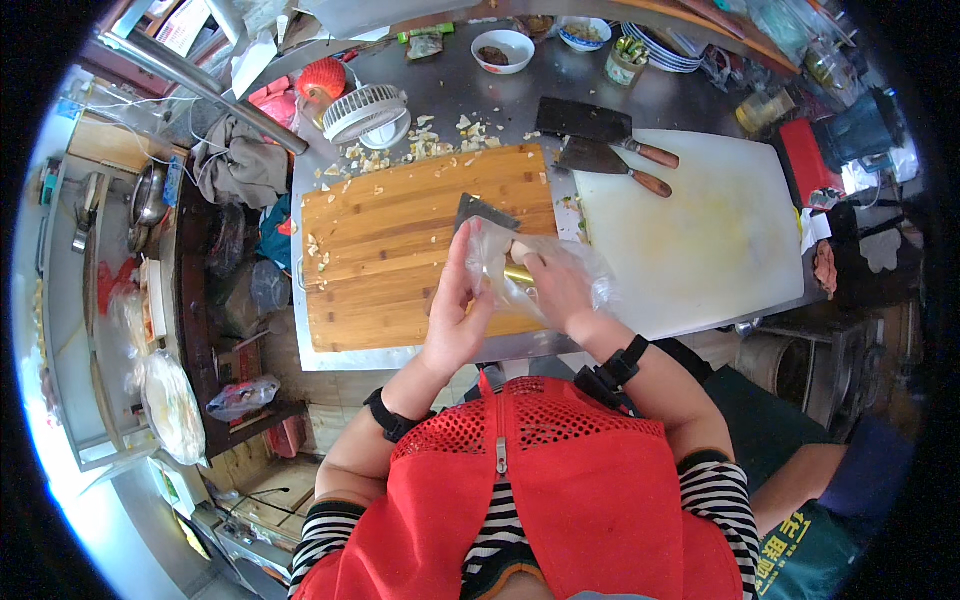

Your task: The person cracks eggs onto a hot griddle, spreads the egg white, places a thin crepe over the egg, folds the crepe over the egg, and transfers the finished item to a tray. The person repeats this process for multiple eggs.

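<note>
A clear plastic bag (495,240) is spread between my hands above the wooden cutting board (390,247). My left hand (459,307) holds the bag's left side, fingers stretched along it. At the bag's right side, my right hand (559,289) is partly wrapped by the film, its fingertips near a pale rounded shape (520,252) that I cannot identify. Between the hands shows a shiny gold-coloured piece (519,275). Beyond the bag, a dark metal blade (484,210) lies on the board, its rest hidden.
Two cleavers (585,120) (596,157) lie across the edge of a white cutting board (690,232). Pale peelings (427,146) and a small white fan (367,116) sit behind the wooden board. Bowls (502,52) stand farther back. Another person's arm (795,480) is at the lower right.
</note>
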